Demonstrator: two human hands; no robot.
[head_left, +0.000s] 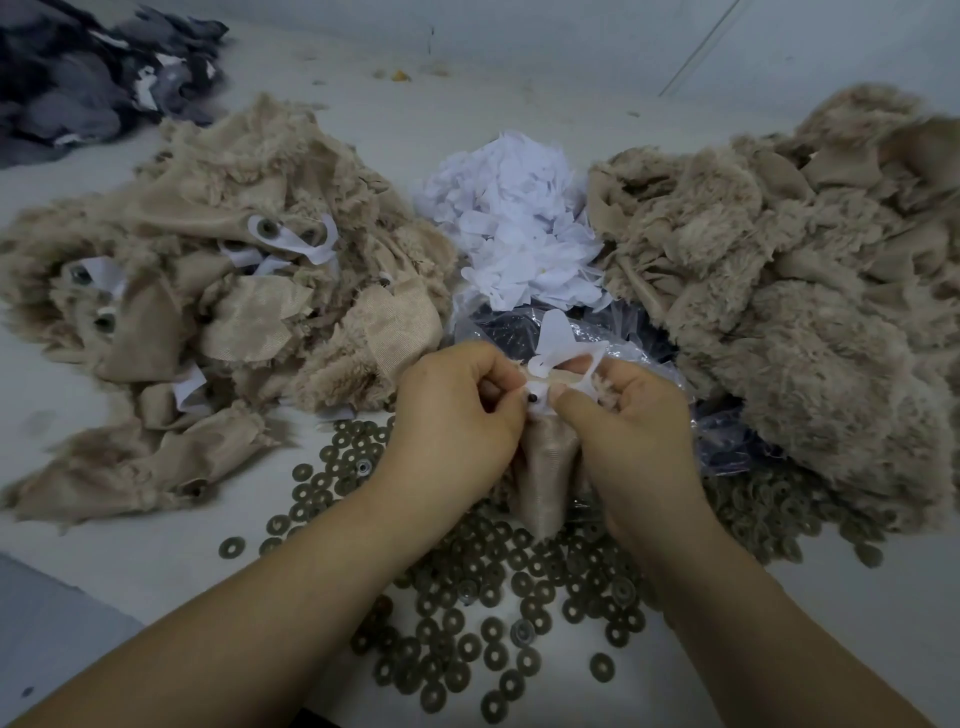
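Observation:
At the middle of the table I hold one beige plush fabric piece (545, 467) between both hands; its lower end hangs down between my wrists. A white backing piece (553, 338) lies against its top, and a small dark stud shows between my fingertips. My left hand (457, 415) pinches the fabric's top edge from the left. From the right, my right hand (631, 415) pinches the same edge together with the white piece. Several dark ring washers (467, 613) are scattered on the table under my forearms.
A heap of beige plush pieces with eyes fitted (218, 291) lies at the left, another beige plush heap (810, 291) at the right. White cut pieces (519, 228) pile behind a clear plastic bag (727, 441). Dark grey fabric (88, 78) sits at the far left corner.

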